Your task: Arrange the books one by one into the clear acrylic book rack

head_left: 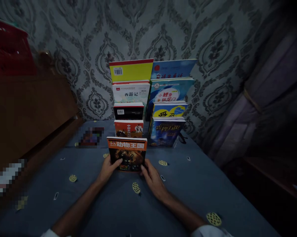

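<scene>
An orange and black book with a lion on its cover (129, 154) stands upright between my two hands. My left hand (110, 168) grips its left edge, thumb across the front cover. On the right edge, my right hand (150, 176) holds it near the lower corner. Directly behind it is a red book (136, 128), then a black book (132, 113), a white book (142, 90) and a yellow one (131, 72), in a stepped row. A second row on the right has a dark blue book (166, 131) in front.
Blue bedding with pineapple prints (109, 204) lies under the books. Patterned wallpaper (96, 69) rises behind. A brown wooden headboard (32, 108) stands left, with a red bag (10, 49) above. A curtain (254, 95) hangs right.
</scene>
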The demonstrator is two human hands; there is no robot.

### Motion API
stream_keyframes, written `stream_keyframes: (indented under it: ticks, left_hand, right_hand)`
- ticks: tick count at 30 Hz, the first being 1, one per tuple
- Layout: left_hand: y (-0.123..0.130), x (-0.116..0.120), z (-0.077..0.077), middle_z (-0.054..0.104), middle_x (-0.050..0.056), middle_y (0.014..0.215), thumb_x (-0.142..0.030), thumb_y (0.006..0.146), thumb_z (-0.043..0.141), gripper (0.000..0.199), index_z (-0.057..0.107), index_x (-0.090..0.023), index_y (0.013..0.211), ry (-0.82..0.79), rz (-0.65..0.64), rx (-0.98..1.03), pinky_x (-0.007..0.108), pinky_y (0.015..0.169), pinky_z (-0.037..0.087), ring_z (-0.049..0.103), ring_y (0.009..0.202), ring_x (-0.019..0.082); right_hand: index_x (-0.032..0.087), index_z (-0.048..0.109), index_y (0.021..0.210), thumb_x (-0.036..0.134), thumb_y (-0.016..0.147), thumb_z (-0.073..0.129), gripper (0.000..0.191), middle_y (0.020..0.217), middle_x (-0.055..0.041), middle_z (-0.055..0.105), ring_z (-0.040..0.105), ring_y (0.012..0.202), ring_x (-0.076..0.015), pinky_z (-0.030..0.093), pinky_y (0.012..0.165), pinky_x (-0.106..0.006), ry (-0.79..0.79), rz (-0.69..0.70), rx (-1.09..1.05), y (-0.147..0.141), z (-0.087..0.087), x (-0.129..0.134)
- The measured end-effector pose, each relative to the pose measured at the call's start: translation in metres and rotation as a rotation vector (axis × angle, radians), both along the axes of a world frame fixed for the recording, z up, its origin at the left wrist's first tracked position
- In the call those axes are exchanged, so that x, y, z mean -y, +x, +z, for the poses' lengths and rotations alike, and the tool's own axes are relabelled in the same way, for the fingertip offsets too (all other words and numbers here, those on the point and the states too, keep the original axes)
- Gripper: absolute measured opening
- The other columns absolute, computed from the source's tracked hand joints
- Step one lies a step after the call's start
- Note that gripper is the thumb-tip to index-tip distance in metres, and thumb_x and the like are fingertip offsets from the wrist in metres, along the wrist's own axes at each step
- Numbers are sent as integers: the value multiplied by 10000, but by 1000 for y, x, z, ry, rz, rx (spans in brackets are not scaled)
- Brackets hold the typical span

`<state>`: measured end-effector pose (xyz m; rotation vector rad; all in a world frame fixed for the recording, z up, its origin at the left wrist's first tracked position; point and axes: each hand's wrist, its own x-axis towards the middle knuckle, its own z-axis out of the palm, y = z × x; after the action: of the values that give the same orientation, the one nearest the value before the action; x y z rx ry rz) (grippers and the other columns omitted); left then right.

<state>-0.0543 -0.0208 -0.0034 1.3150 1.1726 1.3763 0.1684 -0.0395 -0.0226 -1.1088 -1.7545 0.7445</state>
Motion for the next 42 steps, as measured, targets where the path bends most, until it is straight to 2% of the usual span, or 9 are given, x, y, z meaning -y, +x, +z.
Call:
stream_keyframes:
  ticks: [13,16,19,22,25,29,34,37,42]
  left_hand:
    - [-5,-9,5,759,105,1067,-581,648,797,591,703,-139,1029,27,10,-24,435,971,527,691,1050,308]
    - [-4,-22,25,729,115,1160,-567,688,775,616,663,-139,1116,132,-3,-57,423,1007,506,664,1118,300]
    - [-6,-41,58,673,115,1275,-530,802,700,586,596,-149,1235,333,-27,-196,406,1084,439,605,1218,277]
    - [-8,-62,90,652,113,1288,-507,890,620,521,550,-162,1273,525,64,-349,383,1075,430,580,1239,263]
    - [-7,-76,105,679,108,1174,-494,933,574,482,522,-154,1270,598,185,-448,364,987,473,623,1144,254]
    - [-4,-85,99,676,104,1150,-465,956,554,462,493,-159,1297,619,249,-520,342,911,492,640,1080,245]
    - [-3,-88,87,683,111,1121,-404,959,561,405,505,-160,1279,576,300,-584,339,906,483,654,1029,254]
    - [-5,-91,82,681,115,1098,-373,969,541,328,519,-164,1221,576,298,-635,359,921,477,645,1060,264]
    - [-5,-97,73,677,111,1019,-316,950,572,224,521,-172,1114,539,319,-747,367,882,487,662,988,271]
  right_hand:
    - [231,628,1093,433,974,434,304,856,-54,687,655,802,-230,546,787,-365,82,-11,36,-1,-6,-14]
    - [227,619,1086,424,966,442,291,853,-51,677,636,827,-231,530,788,-361,151,-44,48,1,13,-32]
    - [222,600,1079,379,952,442,257,887,-52,674,629,824,-225,507,789,-351,228,-72,50,2,46,-57]
    - [218,576,1078,342,954,419,235,898,-49,669,631,810,-213,490,769,-330,303,-83,43,1,76,-81]
    - [212,563,1037,328,955,414,206,906,-46,661,630,821,-212,483,764,-323,354,-106,27,-1,87,-96]
    - [219,538,999,328,963,399,180,837,-30,629,603,769,-206,479,739,-323,360,-136,26,-5,76,-105]
    - [230,525,944,294,954,390,150,947,-76,580,575,911,-234,481,835,-363,405,-194,52,-9,59,-114]
    - [236,525,948,282,955,386,147,931,-71,554,564,900,-238,485,826,-375,388,-195,90,-10,51,-119]
    - [223,512,990,250,941,372,151,952,-96,597,577,970,-263,479,880,-416,368,-185,137,-9,37,-124]
